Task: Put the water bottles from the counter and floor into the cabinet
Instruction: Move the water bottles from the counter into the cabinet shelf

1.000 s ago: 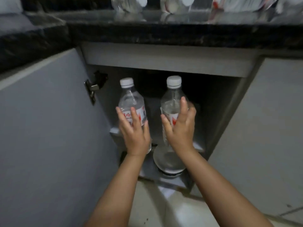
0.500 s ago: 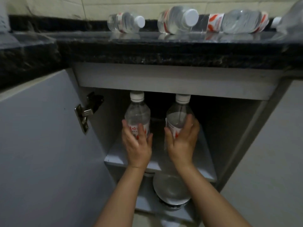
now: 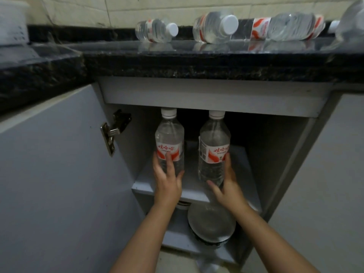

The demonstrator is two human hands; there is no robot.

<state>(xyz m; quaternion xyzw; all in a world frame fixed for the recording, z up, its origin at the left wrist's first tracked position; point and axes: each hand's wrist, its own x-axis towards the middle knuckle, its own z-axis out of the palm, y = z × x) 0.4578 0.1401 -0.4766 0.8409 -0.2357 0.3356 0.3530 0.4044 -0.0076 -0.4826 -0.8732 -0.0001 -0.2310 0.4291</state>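
Note:
Two clear water bottles with white caps and red-and-white labels stand upright side by side on the cabinet's upper shelf (image 3: pixel 194 194). My left hand (image 3: pixel 167 184) holds the lower part of the left bottle (image 3: pixel 169 138), fingers up its front and thumb on its right side. My right hand (image 3: pixel 226 186) holds the base of the right bottle (image 3: pixel 214 142) between thumb and fingers. Several more bottles lie on their sides on the black counter (image 3: pixel 197 62) above, among them a small one (image 3: pixel 157 30), a middle one (image 3: pixel 215 28) and a long one (image 3: pixel 287 26).
The grey cabinet door (image 3: pixel 59 174) stands open at the left, with its metal hinge (image 3: pixel 116 131) near the left bottle. A round metal dish (image 3: pixel 211 223) sits on the cabinet's bottom level. A shut grey door (image 3: pixel 325 184) flanks the right. A white appliance (image 3: pixel 11 22) stands at the top left.
Both bottles have gone further in and now stand on the upper shelf. My hands sit lower on the bottles than before. The view has tilted up, showing more of the counter.

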